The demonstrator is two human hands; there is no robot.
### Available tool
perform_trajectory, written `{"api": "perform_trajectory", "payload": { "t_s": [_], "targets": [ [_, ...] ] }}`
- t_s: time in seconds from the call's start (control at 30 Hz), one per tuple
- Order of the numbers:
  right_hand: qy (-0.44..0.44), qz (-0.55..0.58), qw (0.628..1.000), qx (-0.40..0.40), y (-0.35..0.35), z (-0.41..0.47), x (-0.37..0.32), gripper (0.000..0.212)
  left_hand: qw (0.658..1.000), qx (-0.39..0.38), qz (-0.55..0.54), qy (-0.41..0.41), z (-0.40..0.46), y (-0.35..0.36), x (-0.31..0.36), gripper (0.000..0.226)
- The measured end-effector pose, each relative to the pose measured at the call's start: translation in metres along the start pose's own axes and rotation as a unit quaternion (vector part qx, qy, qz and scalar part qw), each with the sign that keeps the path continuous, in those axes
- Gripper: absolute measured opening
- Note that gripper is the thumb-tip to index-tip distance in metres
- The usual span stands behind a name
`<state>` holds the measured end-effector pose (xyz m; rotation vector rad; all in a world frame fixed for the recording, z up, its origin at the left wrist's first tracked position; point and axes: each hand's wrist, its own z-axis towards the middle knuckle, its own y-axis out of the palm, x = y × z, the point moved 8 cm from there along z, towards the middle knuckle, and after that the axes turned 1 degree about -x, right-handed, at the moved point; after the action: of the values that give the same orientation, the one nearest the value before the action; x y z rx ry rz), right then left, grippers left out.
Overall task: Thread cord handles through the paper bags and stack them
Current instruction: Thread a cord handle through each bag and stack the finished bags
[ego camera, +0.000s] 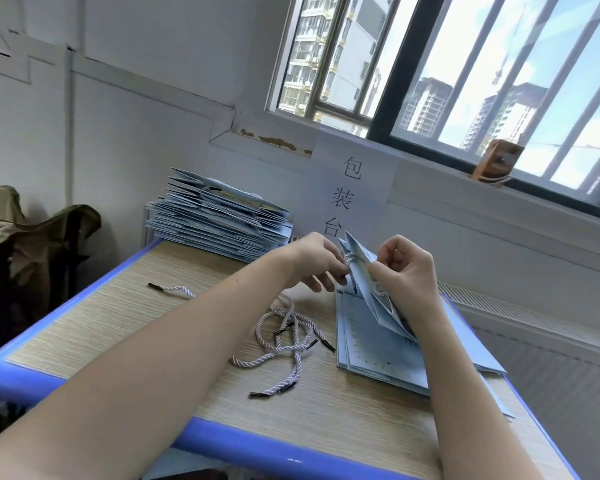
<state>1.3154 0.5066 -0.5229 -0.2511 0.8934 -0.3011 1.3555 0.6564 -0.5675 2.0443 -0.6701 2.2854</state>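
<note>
I hold a light-blue paper bag (378, 292) up, tilted, above the right side of the table. My right hand (404, 271) grips its upper edge with curled fingers. My left hand (317, 261) pinches a white twisted cord (349, 259) at the bag's top edge. Below the bag lies a pile of flat blue bags (371, 355). Several loose cords with black tips (284, 337) lie tangled at the table's middle. One more cord (174, 289) lies apart to the left. A tall stack of bags with cord handles (219, 216) stands at the far left corner.
The table (118, 327) has a wood-grain top and a blue rim. A paper sign (347, 192) hangs on the wall under the window. A small brown box (497, 162) stands on the sill. Draped olive cloth (32, 233) is at the left, and a radiator (551, 358) at the right.
</note>
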Motion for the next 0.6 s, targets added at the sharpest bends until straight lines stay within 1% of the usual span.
{"api": "perform_trajectory", "payload": {
  "t_s": [0.07, 0.1, 0.17, 0.27, 0.33, 0.43, 0.53, 0.6],
  "targets": [
    [0.0, -0.001, 1.0, -0.002, 0.0, 0.0, 0.0, 0.01, 0.999, -0.006, -0.036, -0.01, -0.001, 0.002, 0.0, 0.012],
    [-0.001, -0.003, 1.0, -0.004, 0.001, 0.0, 0.0, 0.01, 0.999, -0.005, -0.046, -0.013, -0.001, 0.002, 0.0, 0.015],
    [-0.003, -0.007, 1.0, -0.011, 0.002, 0.0, -0.001, 0.011, 0.999, -0.011, -0.044, -0.014, -0.001, 0.002, -0.001, 0.025],
    [-0.004, -0.003, 1.0, -0.013, 0.001, -0.001, -0.003, 0.011, 0.999, -0.022, -0.019, -0.014, -0.002, 0.003, -0.001, 0.022],
    [0.011, 0.012, 1.0, -0.013, 0.0, -0.001, -0.002, 0.01, 1.0, 0.006, -0.026, -0.012, -0.003, -0.002, 0.0, 0.017],
    [0.059, 0.052, 0.997, -0.02, 0.0, -0.002, 0.004, 0.013, 0.997, 0.038, -0.07, 0.005, -0.003, -0.009, 0.006, 0.013],
    [0.091, 0.085, 0.992, -0.037, 0.003, -0.005, 0.007, 0.019, 0.994, 0.032, -0.097, 0.029, -0.005, -0.006, 0.012, 0.019],
    [0.089, 0.098, 0.99, -0.046, 0.004, -0.007, 0.006, 0.024, 0.996, 0.026, -0.073, 0.049, -0.005, 0.0, 0.015, 0.021]
  ]
}}
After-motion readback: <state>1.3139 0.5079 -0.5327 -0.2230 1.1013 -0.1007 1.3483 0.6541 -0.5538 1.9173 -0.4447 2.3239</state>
